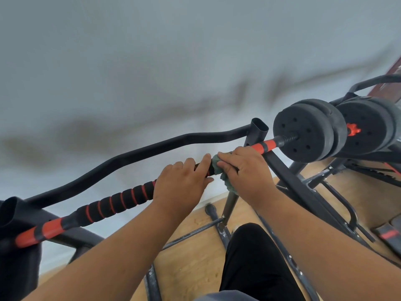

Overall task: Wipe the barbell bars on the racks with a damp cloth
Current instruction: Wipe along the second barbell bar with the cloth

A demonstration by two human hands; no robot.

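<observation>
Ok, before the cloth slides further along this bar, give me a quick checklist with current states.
1. Green cloth wrapped on the black-and-red foam-grip barbell bar: ok.
2. Right hand gripping the cloth: ok.
3. Left hand steadying the bar beside the cloth: ok.
4. Bar seated on the black steel rack: cannot tell, hands hide the right cradle.
5. Black weight plates still mounted on the right end: ok.
6. Cloth damp: cannot tell.

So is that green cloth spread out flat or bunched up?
Bunched up: the green cloth is wadded around the barbell bar under the right hand.
</observation>
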